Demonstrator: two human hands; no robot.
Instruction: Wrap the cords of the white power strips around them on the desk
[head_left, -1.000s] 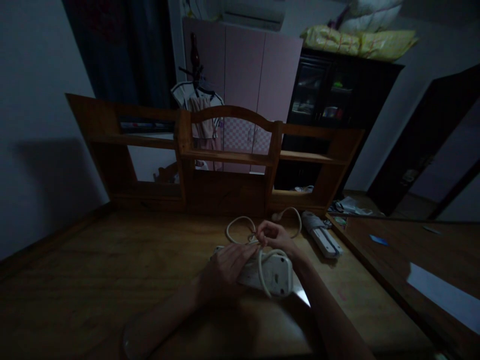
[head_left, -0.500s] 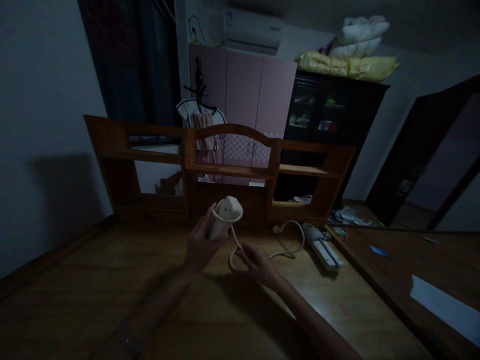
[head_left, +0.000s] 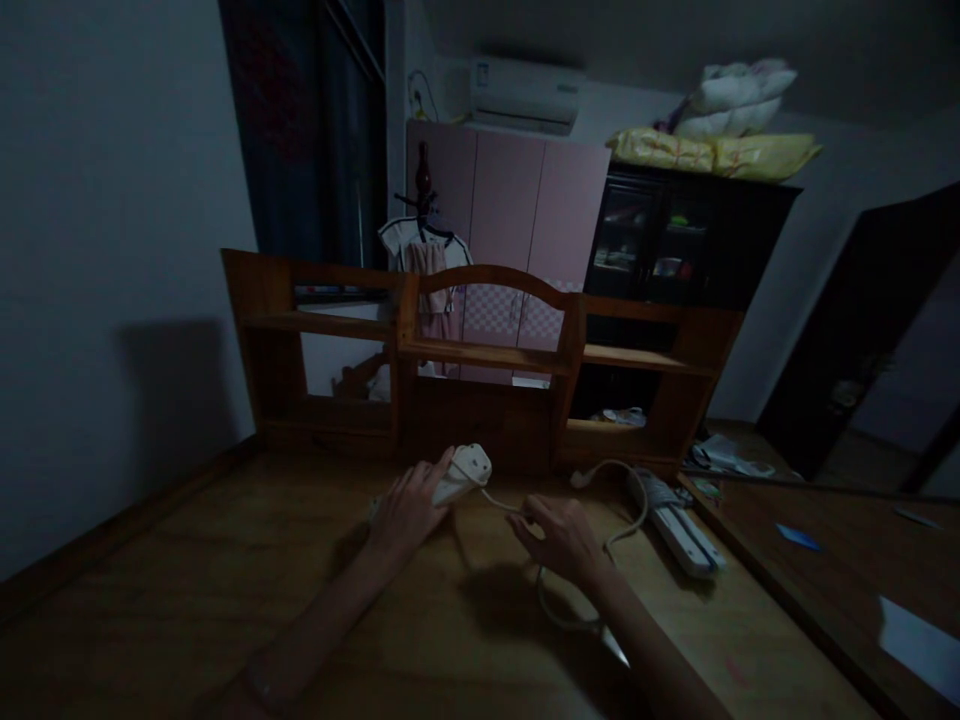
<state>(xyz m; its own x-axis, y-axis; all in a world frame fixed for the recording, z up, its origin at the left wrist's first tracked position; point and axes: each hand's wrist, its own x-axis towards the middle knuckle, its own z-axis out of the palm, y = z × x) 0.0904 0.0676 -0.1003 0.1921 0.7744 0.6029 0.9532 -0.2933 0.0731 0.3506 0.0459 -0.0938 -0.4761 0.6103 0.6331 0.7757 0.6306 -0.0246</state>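
Note:
My left hand [head_left: 409, 507] is wrapped over a white power strip [head_left: 466, 470], held low above the wooden desk with one end pointing away to the right. From that end a pale cord [head_left: 501, 502] runs to my right hand [head_left: 559, 535], whose fingers pinch it. Beyond the right hand the cord [head_left: 626, 525] loops over the desk and ends in a plug [head_left: 579, 479] near the shelf. A second white power strip [head_left: 686, 535], its cord wound round its far end, lies to the right of my right hand.
A low wooden shelf [head_left: 487, 355] stands along the desk's [head_left: 420, 640] back edge. On the right, a brown surface [head_left: 840, 560] carries a blue card [head_left: 798, 537] and a white sheet [head_left: 919, 640]. Wall [head_left: 112, 400] borders the left side.
The power strip has tipped from upright to nearly lying, and my left hand now covers it from above. My right hand has moved right, drawing the cord out from the strip's end.

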